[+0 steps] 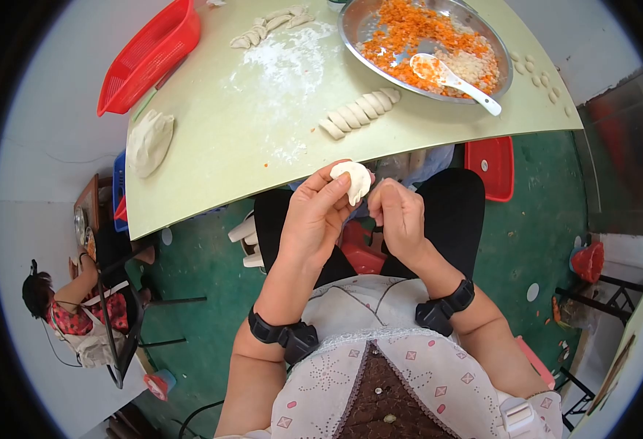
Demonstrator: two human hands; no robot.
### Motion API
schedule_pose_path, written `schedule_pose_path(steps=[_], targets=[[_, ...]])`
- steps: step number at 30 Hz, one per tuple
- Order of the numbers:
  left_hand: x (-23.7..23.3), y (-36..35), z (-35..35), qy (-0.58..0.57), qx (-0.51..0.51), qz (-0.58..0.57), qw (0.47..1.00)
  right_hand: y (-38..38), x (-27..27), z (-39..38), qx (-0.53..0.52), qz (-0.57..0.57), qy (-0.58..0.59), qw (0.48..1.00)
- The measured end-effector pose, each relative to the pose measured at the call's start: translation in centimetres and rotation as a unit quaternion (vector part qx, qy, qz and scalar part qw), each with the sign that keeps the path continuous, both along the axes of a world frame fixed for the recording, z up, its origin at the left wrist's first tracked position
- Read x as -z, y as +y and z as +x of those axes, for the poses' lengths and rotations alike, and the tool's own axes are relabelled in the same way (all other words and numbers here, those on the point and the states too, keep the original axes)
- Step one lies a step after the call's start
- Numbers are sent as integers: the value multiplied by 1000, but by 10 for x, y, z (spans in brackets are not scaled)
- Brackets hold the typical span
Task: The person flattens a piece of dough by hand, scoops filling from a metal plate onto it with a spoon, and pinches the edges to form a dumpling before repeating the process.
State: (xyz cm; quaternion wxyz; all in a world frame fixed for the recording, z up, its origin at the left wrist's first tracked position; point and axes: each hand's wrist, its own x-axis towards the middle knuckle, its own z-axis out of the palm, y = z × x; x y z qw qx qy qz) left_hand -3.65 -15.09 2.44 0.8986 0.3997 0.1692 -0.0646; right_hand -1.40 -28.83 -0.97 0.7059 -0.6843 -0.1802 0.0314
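Note:
Pinched between the thumb and fingers of my left hand (320, 201) is a white folded dumpling (351, 181), held just off the table's near edge. My right hand (400, 218) is beside it on the right, fingers curled and closed, with a small gap to the dough; nothing shows in them. Beyond my hands lies a row of cut dough pieces (360, 113) on the table (263, 139). A metal basin (350, 44) holds orange and pale chopped filling, with a white spoon (462, 85) resting in it.
A lump of dough (150, 143) and a red plastic basket (153, 55) are at the table's left. Shaped dough pieces (271, 25) lie by scattered flour; small dough pieces (537, 77) sit at right. A seated person (91, 307) is at far left.

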Motion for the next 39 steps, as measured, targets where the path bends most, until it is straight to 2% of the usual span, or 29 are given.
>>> schedule_pose_path(steps=[3,9,18,27,30,33,36,39], targets=[[1,1,0,10,14,-19,1000,4,9,2,49,-60,-71,994],[-1,-2,1,28,2,-6,1000,7,-2,3,61,-63,-110,990],[-8,-5,1,6,-10,57,998,4,-5,2,34,-56,-50,997],[-6,-6,0,-10,-7,89,996,8,-7,-2,72,-69,-57,993],[-4,-6,-1,-20,-14,84,996,6,-4,-6,36,-56,6,998],[-7,-4,0,-13,-20,72,997,-2,5,-5,-17,32,-25,999],[-7,-1,1,-10,-5,36,999,1,-1,-4,34,-33,29,998],[-8,-2,1,-7,8,33,999,2,0,-3,47,-31,-6,998]])
